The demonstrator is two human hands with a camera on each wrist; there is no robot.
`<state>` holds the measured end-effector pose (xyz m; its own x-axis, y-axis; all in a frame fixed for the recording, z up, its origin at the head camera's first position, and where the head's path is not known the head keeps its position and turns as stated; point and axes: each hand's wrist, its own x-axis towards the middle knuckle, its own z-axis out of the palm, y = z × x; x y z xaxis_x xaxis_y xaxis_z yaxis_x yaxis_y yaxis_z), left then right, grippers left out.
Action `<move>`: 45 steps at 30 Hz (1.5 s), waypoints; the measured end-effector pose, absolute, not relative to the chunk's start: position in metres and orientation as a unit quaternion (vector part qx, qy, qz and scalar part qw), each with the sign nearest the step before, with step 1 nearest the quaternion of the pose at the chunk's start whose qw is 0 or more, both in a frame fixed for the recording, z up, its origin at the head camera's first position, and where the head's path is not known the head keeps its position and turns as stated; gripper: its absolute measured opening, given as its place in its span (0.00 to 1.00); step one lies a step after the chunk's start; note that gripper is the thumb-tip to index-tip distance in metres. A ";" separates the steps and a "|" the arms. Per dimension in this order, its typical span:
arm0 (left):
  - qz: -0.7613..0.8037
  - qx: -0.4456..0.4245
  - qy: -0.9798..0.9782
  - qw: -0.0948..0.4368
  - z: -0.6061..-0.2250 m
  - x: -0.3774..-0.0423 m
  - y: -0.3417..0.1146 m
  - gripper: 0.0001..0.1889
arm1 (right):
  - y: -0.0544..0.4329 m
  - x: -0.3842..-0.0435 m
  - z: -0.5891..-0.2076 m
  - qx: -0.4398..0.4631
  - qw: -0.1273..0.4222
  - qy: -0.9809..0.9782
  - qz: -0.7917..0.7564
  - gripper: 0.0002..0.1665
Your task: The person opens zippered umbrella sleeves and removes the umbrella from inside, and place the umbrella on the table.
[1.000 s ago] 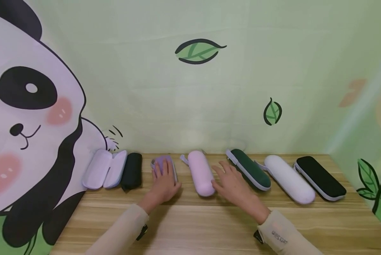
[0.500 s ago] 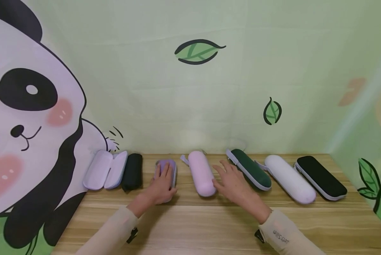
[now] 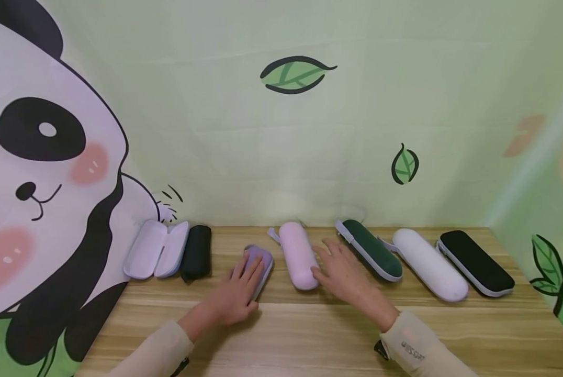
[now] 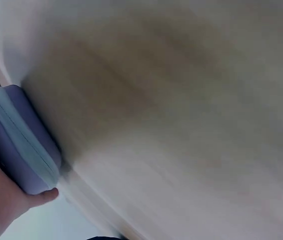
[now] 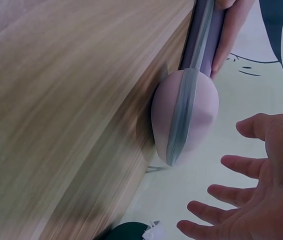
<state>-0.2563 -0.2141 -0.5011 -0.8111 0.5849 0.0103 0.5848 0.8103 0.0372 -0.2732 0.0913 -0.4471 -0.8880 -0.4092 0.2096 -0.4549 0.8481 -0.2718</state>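
Observation:
A zippered purple glasses case (image 3: 265, 263) lies on the wooden table, angled, its blue-grey zip band showing in the left wrist view. My left hand (image 3: 227, 299) rests on it with fairly straight fingers across the top. In the left wrist view the thumb (image 4: 44, 197) reaches round one end of this case. To the right sits a pink glasses case (image 3: 296, 254) with a strap at its far end. My right hand (image 3: 342, 272) hovers close beside that case, fingers (image 5: 239, 195) spread and holding nothing. A dark green glasses case (image 3: 372, 249) lies just beyond it.
At the far left an opened white-lined glasses case (image 3: 145, 251) stands beside a black case (image 3: 196, 252). A white case (image 3: 427, 264) and a black one with a grey edge (image 3: 474, 263) fill the right end. A panda-printed cloth (image 3: 206, 104) rises directly behind the table (image 3: 300, 340).
My left hand has slid the purple case toward me and to the right, turning it at an angle closer to the pink case. The right hand has stayed nearly still.

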 end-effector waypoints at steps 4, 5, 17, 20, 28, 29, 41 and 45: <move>0.024 0.351 0.936 -0.017 -0.505 -0.244 -0.220 0.45 | 0.089 -0.273 -0.449 0.229 0.073 -0.957 0.164 0.30; 0.025 0.360 0.932 -0.020 -0.506 -0.241 -0.222 0.45 | 0.088 -0.273 -0.449 0.231 0.073 -0.957 0.162 0.30; -0.023 0.520 0.852 -0.055 -0.508 -0.222 -0.236 0.46 | 0.080 -0.272 -0.456 0.342 0.057 -0.925 0.157 0.19; -0.031 0.563 0.824 -0.056 -0.508 -0.218 -0.237 0.46 | 0.077 -0.270 -0.462 0.399 0.082 -0.903 0.133 0.15; -0.042 0.643 0.761 -0.083 -0.510 -0.215 -0.232 0.44 | 0.070 -0.265 -0.467 0.530 0.146 -0.830 0.095 0.06; -0.043 0.649 0.756 -0.082 -0.510 -0.215 -0.231 0.44 | 0.069 -0.264 -0.467 0.541 0.139 -0.824 0.095 0.06; -0.039 0.681 0.727 -0.080 -0.504 -0.208 -0.224 0.47 | 0.061 -0.258 -0.465 0.590 0.025 -0.805 0.059 0.04; -0.026 0.623 0.776 -0.092 -0.509 -0.199 -0.229 0.41 | 0.061 -0.258 -0.464 0.591 -0.009 -0.804 0.070 0.04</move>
